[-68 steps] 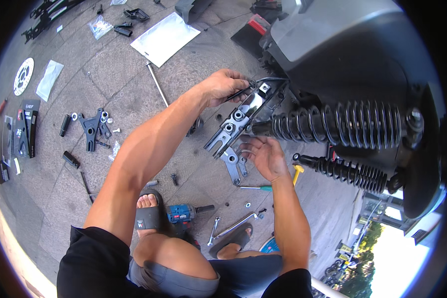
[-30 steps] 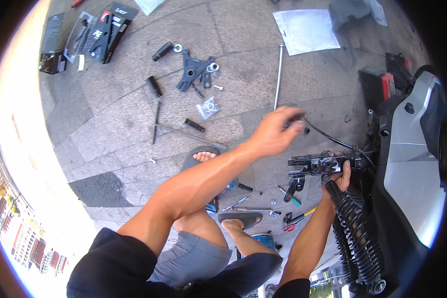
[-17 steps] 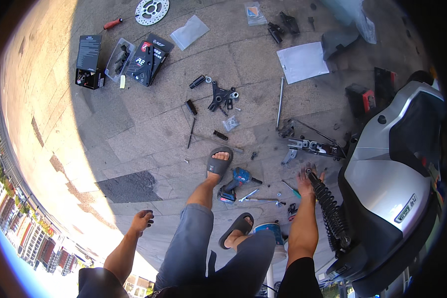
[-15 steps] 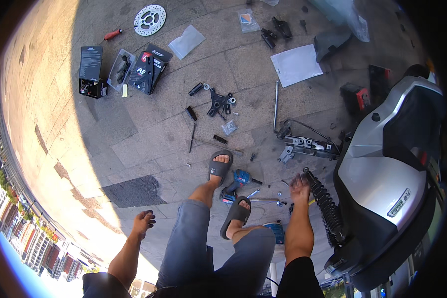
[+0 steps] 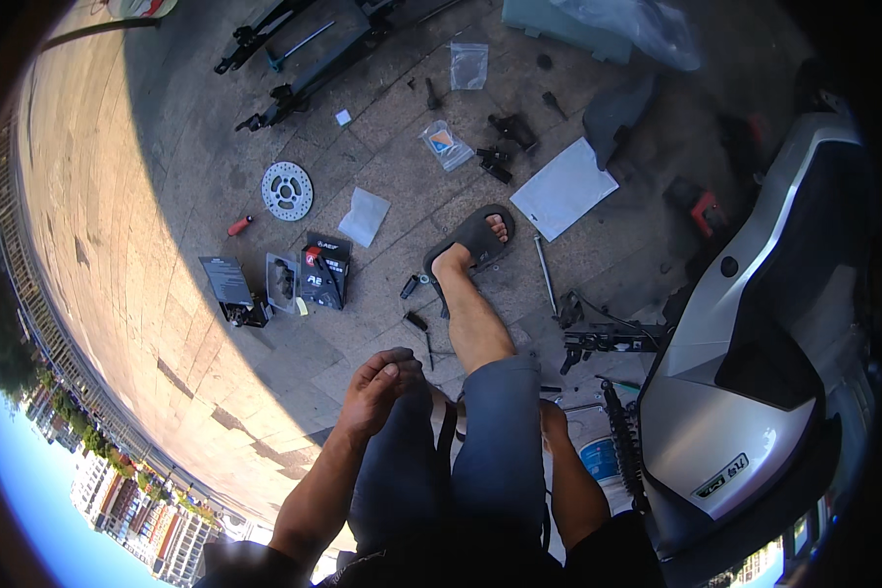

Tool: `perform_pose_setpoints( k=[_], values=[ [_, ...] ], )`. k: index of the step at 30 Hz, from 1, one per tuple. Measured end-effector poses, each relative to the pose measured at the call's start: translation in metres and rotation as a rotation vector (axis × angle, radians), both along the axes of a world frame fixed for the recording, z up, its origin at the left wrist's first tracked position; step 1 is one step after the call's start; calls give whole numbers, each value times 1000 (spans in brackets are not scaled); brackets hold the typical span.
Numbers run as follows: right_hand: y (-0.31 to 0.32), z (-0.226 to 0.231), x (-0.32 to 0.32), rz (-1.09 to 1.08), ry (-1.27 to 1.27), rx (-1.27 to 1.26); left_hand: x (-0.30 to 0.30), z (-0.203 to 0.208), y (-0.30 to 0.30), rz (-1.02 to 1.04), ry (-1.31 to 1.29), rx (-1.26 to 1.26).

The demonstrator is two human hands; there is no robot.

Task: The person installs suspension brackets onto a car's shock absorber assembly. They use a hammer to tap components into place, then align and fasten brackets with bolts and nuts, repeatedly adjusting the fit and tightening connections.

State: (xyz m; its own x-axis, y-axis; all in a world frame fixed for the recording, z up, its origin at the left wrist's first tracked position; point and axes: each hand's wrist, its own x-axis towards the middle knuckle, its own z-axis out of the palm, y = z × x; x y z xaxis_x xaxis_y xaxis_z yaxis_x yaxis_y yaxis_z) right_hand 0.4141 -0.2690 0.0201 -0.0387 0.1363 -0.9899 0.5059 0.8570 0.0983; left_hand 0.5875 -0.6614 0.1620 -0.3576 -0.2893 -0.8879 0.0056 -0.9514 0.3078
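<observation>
The right hand (image 5: pixel 555 423) at five o'clock, fingers too hidden to tell, is near a black coil-spring shock absorber (image 5: pixel 625 436) at four; the left hand (image 5: pixel 380 390) at seven curls loosely closed. Farther, a perforated silver disc (image 5: pixel 304 178) lies at ten.

On the paving (image 5: pixel 186 323) are one perforated disc (image 5: pixel 287 170), one red-handled screwdriver (image 5: pixel 240 225), three small plastic bags (image 5: pixel 366 217), one large white sheet (image 5: pixel 564 189) and one long silver rod (image 5: pixel 546 275). At left are two black boxes (image 5: pixel 316 265) and one clear tray (image 5: pixel 282 308). Near are one left hand (image 5: pixel 377 387), one right hand (image 5: pixel 554 423) and one blue-and-white bucket (image 5: pixel 599 458).
</observation>
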Motion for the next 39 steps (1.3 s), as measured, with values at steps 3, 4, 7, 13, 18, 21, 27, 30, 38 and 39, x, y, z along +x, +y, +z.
perform_pose_setpoints(
  k=[3, 4, 7, 13, 18, 21, 27, 30, 38, 39],
  values=[
    [-33, 11, 12, -152, 53, 140, -29, 5, -79, 9, 127, -80],
    [-42, 18, 11, -109, -35, 90, -34, 14, -106, -7, 119, -125],
    [-70, 48, 19, -302, 109, 100, -52, 42, -157, 153, 290, -41],
    [-121, 74, 30, -545, 303, 78, -83, 66, -130, -188, 523, 447],
    [-144, 56, 28, -586, 829, -15, -86, 66, -185, -448, 276, 688],
    [-140, 16, 2, -557, 1031, 285, -129, 55, -239, -632, 106, 783],
    [-120, -90, -70, -82, 1452, 585, -343, -101, -197, -2056, 1077, 134],
    [-111, -115, -89, -224, 1444, 515, -390, -195, -30, -1841, 1327, -333],
    [-82, -101, -85, -278, 1599, 389, -385, -283, 184, -1549, 982, -45],
    [-79, -94, -85, -266, 1583, 364, -385, -286, 191, -1506, 1049, 2]
  ],
)
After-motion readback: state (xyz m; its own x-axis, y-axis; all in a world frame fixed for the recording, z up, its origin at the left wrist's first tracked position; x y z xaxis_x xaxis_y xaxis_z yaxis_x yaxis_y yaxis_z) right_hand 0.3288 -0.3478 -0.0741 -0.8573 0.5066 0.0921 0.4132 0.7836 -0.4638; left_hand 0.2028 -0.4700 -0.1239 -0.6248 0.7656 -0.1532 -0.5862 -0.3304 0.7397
